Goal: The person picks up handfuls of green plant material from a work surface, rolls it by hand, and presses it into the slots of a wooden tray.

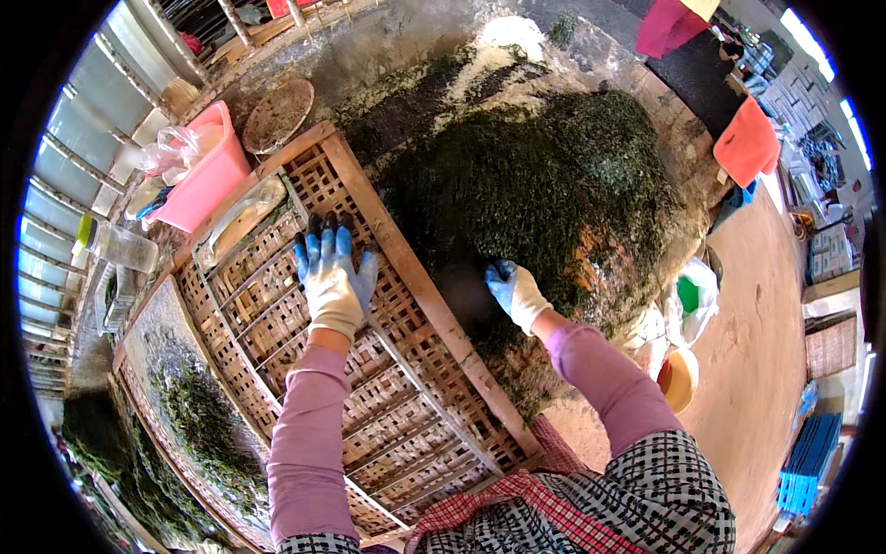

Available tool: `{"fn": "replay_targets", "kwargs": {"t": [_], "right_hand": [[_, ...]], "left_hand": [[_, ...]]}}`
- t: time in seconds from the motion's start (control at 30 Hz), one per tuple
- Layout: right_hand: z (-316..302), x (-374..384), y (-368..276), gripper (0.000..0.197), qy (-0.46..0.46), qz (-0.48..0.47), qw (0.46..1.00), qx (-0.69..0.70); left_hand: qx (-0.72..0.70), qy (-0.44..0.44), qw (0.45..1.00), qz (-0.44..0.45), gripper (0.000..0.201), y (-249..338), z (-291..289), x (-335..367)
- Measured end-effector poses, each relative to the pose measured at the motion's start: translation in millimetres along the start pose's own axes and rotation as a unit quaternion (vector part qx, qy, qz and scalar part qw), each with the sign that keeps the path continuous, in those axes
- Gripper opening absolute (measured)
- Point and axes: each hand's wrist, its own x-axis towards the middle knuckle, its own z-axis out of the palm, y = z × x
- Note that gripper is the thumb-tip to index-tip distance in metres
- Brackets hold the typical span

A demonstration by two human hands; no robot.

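Both my hands wear white gloves with blue-coated, dirt-darkened fingers. My left hand (pixel 332 272) is laid on a woven slatted rack (pixel 441 305) with a wooden frame, its fingers stretched forward and the thumb apart. Just across the frame, my right hand (pixel 515 294) is at the near left edge of a large heap of dark green, shredded-looking leaves (pixel 526 175). Its fingers are curled in. Whatever they hold, if anything, is hidden. The heap lies on a stained, rough surface, with brownish patches at its right side.
Left of the rack, a board (pixel 171 323) carries more green leaves (pixel 208 415). A pink tub (pixel 217 171), a round basket (pixel 279 115) and a clear jar (pixel 125 247) are at the far left. On the right are a yellow bucket (pixel 681 379) and a white bag (pixel 697 300).
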Motion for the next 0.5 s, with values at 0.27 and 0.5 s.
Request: {"fn": "replay_targets", "kwargs": {"t": [0.27, 0.5], "right_hand": [[-126, 95, -103, 0.049, 0.086, -0.223, 0.925, -0.296], [-133, 240, -138, 0.083, -0.133, -0.095, 0.896, -0.413]], "left_hand": [[0.020, 0.045, 0.999, 0.016, 0.063, -4, 15, 5], [0.013, 0.084, 0.996, 0.033, 0.069, -17, 35, 1]]}}
